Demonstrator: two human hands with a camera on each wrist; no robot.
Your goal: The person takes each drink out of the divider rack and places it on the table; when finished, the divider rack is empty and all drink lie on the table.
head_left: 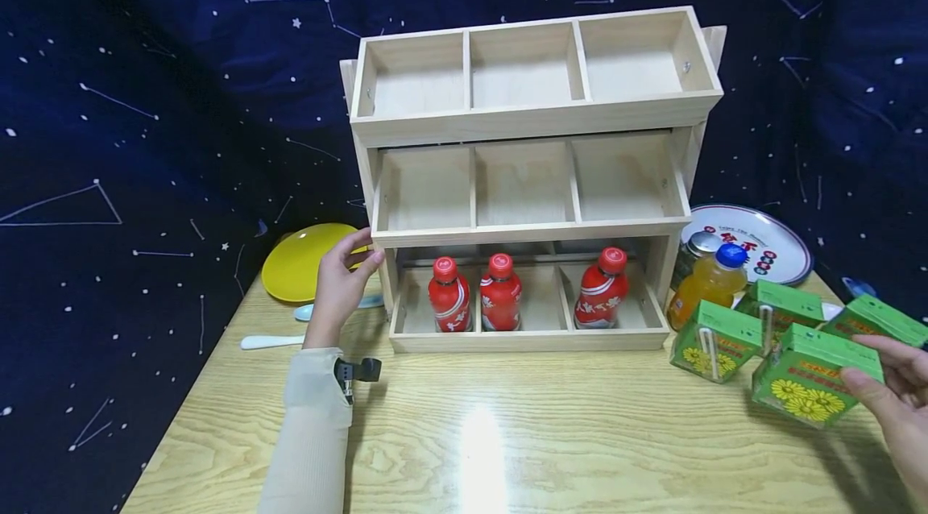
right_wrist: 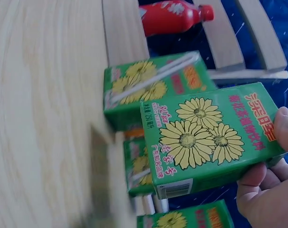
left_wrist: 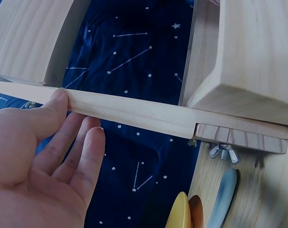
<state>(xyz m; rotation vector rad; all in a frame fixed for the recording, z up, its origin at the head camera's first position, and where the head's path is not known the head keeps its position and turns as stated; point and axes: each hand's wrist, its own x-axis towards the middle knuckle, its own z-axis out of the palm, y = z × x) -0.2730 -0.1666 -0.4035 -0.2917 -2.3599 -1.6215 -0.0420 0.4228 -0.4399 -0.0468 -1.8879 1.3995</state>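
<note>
My left hand (head_left: 342,282) grips the left side post of a three-tier wooden rack (head_left: 529,234). In the left wrist view the thumb lies on one side of that post (left_wrist: 134,113), with the fingers behind it. At the right, my right hand (head_left: 899,397) holds a green drink carton (head_left: 819,377) by one end, between thumb and fingers. Yellow flowers cover the carton's face in the right wrist view, and it overlaps another green carton (right_wrist: 148,83) there. More green cartons stand close by, one with a straw (head_left: 718,341) on its side.
Three red bottles (head_left: 500,296) stand in the rack's bottom tier. An orange drink bottle (head_left: 706,288), a dark-lidded jar (head_left: 698,248) and a white plate (head_left: 754,240) are right of the rack. To its left lie a yellow plate (head_left: 297,264) and a white-handled utensil (head_left: 271,342).
</note>
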